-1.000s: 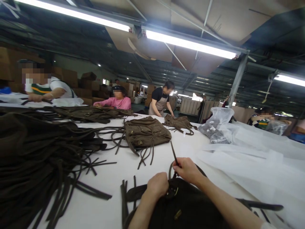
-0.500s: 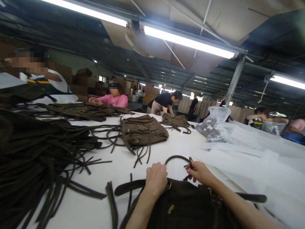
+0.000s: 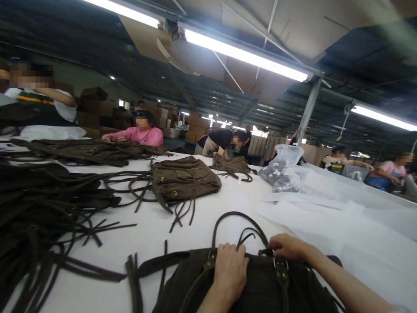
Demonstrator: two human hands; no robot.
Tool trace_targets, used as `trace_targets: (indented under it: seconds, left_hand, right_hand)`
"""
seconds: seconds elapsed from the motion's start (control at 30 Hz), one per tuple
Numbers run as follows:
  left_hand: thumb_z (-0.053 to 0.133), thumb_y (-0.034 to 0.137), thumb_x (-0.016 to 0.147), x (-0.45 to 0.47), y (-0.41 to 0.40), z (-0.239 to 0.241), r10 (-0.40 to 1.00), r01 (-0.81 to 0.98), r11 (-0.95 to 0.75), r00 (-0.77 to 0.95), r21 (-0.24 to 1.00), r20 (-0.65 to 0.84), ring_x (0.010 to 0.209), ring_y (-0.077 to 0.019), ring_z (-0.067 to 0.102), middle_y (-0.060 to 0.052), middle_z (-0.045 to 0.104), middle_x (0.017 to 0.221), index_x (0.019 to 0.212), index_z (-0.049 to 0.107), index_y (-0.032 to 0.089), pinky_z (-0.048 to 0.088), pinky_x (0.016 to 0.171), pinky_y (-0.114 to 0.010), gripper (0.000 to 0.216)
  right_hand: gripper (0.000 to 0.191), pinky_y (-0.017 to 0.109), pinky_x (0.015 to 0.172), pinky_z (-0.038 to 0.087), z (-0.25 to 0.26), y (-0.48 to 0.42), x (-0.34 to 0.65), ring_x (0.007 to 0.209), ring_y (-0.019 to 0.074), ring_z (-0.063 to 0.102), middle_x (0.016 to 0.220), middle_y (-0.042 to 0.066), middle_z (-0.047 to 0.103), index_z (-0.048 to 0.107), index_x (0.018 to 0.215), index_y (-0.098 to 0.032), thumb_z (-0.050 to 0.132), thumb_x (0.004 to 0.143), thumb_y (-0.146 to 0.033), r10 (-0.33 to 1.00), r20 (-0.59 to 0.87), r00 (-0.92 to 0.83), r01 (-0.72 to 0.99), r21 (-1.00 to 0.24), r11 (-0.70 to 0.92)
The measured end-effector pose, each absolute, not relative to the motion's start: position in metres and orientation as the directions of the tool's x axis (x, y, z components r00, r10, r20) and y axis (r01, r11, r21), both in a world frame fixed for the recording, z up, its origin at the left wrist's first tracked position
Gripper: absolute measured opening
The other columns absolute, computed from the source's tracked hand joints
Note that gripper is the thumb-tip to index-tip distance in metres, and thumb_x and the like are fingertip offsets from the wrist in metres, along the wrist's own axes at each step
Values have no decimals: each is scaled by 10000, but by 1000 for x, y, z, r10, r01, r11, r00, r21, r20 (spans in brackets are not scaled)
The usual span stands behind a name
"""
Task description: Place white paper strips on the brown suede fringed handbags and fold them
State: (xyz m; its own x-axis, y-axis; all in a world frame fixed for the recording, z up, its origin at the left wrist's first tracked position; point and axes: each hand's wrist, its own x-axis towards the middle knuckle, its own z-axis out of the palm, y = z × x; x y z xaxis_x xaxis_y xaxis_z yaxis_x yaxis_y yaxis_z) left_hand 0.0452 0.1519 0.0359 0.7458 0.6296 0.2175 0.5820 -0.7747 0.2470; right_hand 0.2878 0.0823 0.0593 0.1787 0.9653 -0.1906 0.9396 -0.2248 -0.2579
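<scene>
One view running, and it sits on the wearer's head, just above and behind the near bag, facing forward and down! So close that the near bag spills out through the bottom edge. Past the near bag, the worktop stretches away, workers beyond it small with distance. High over the near bag, strip lights slope down rightward; the whole frame is aslant. Wide view, this, reaching deep into the hall!
</scene>
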Motion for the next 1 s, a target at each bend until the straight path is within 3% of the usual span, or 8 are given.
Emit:
trace_targets:
  seconds: [0.1, 0.23, 0.4, 0.5, 0.63, 0.8, 0.93, 1.0]
  left_hand:
    - [384, 328, 903, 45, 152, 33, 610, 566, -791, 759, 234, 226, 1001, -292, 552, -114, 642, 1019, 1057, 612, 205, 344, 941, -475, 301]
    - [368, 301, 910, 45, 152, 33, 624, 575, -778, 751, 252, 216, 1006, -290, 552, -115, 642, 1026, 1054, 613, 198, 345, 936, -469, 303]
    - [332, 248, 917, 46, 153, 34, 654, 602, -753, 731, 268, 195, 998, -293, 549, -137, 640, 1027, 1078, 601, 155, 359, 916, -461, 327]
    - [347, 231, 908, 47, 153, 33, 653, 601, -752, 736, 269, 180, 989, -295, 552, -142, 644, 1021, 1071, 600, 141, 360, 913, -462, 314]
    - [345, 206, 906, 48, 155, 29, 641, 591, -763, 746, 263, 182, 1013, -300, 548, -140, 643, 1040, 1083, 596, 140, 347, 936, -472, 314]
    - [319, 185, 913, 46, 162, 27, 654, 606, -753, 733, 255, 189, 991, -305, 554, -145, 643, 1008, 1086, 590, 131, 358, 921, -484, 326]
    - [363, 169, 894, 43, 165, 28, 656, 610, -751, 732, 253, 184, 1008, -295, 546, -133, 624, 1024, 1101, 582, 136, 364, 930, -469, 303]
    - [381, 139, 875, 42, 165, 30, 664, 616, -744, 725, 260, 183, 1022, -282, 541, -128, 601, 1069, 1133, 562, 137, 374, 930, -448, 316]
  right_hand:
    - [385, 244, 772, 464, 55, 91, 283, 900, 162, 637, 1014, 13, 697, 674, 1091, -280, 678, 711, -218, 971, -197, 138, 958, -222, -182]
    - [289, 231, 814, 461, 54, 104, 271, 931, 154, 646, 962, -12, 714, 718, 1001, -326, 671, 736, -221, 974, -218, 61, 989, -121, -89]
    - [155, 410, 823, 474, 49, 113, 252, 1042, 331, 594, 1093, 168, 636, 752, 857, -196, 700, 710, -192, 985, -147, 93, 986, 154, -70]
    - [147, 424, 867, 454, 51, 117, 240, 1060, 319, 590, 1039, 171, 656, 724, 871, -164, 599, 793, -157, 986, -168, 0, 973, 227, 39]
    - [211, 416, 866, 460, 59, 125, 227, 939, 275, 657, 892, 121, 709, 681, 936, -186, 494, 851, -140, 978, -195, -68, 962, 247, 116]
    - [318, 401, 779, 499, 66, 137, 222, 966, 304, 657, 1002, 176, 695, 656, 1059, -155, 422, 851, -103, 990, -142, 18, 971, 240, 17]
    - [318, 243, 689, 505, 74, 156, 221, 812, 191, 685, 878, 39, 733, 728, 910, -224, 570, 698, -48, 957, -289, -39, 990, 119, 76]
    - [408, 201, 708, 494, 78, 168, 220, 828, 143, 672, 925, -4, 727, 699, 1033, -259, 546, 719, -48, 952, -286, -104, 990, 60, 127]
